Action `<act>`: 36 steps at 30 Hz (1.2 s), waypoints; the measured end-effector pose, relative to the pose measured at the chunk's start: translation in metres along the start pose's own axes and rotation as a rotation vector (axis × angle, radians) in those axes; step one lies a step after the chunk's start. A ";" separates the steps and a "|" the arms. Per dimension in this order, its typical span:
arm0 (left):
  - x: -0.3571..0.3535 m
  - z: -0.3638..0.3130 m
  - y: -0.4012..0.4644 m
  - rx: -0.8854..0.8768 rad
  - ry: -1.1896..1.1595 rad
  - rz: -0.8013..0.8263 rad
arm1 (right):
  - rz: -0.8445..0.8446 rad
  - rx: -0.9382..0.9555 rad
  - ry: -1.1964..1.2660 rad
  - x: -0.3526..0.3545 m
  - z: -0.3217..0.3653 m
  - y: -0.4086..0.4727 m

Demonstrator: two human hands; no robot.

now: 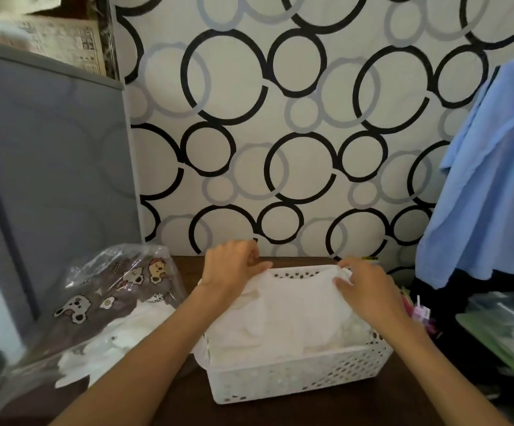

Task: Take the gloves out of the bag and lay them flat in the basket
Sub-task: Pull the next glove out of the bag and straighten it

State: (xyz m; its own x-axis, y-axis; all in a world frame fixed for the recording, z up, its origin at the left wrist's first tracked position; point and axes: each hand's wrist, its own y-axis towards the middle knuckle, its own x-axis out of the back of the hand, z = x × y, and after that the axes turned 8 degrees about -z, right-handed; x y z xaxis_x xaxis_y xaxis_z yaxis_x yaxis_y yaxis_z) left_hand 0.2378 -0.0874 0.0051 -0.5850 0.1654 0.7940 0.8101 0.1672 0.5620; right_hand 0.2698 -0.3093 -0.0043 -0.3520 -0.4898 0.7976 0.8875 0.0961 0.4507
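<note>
From the head camera, my only view, I see both hands working over the white perforated basket [295,375], which sits on the dark wooden table [188,267] in the lower middle of the frame. My left hand [229,265] is at the basket's far left corner, fingers curled closed and pinching the upper left edge of a white glove [289,305]; the thumb lies along the fabric toward the right. My right hand [364,290] is at the far right corner, fingers bent down and closed on the glove's upper right edge, with a small bunch of cloth gathered under the fingertips. Between the two hands the white fabric is stretched across the top of the basket, covering most of its opening; more white material lies beneath it inside, too pale and blurred for me to separate into pieces.

In the lower left of the frame lies the clear plastic bag [108,302], printed with cartoon bears on brown, just beside my left forearm. White fabric shows inside it.

At the right edge of the frame a light blue cloth [489,186] hangs against the circle-patterned wall [280,118].
</note>
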 end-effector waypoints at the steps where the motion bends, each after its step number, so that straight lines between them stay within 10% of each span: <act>1: 0.005 -0.003 -0.004 -0.023 -0.038 -0.056 | -0.006 0.009 -0.023 -0.001 -0.001 0.000; 13: 0.061 0.017 -0.012 -0.038 -0.061 0.646 | -0.004 0.107 -0.111 -0.005 -0.005 -0.005; 21: 0.080 -0.005 -0.028 -0.157 -0.038 0.252 | -0.073 0.210 -0.111 0.013 0.005 -0.007; 26: 0.045 -0.051 -0.051 -0.233 0.134 0.473 | 0.391 0.210 -0.038 0.006 0.017 -0.007; 36: 0.061 -0.049 -0.037 -0.459 0.166 0.344 | 0.407 0.176 -0.031 0.004 0.009 -0.008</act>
State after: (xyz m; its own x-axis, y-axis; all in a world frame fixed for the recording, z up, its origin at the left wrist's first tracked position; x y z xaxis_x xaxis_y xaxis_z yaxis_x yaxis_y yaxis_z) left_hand 0.1742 -0.1307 0.0443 -0.3015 -0.0249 0.9531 0.9080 -0.3125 0.2791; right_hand 0.2586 -0.3045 -0.0011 0.0044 -0.3556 0.9346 0.8923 0.4233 0.1568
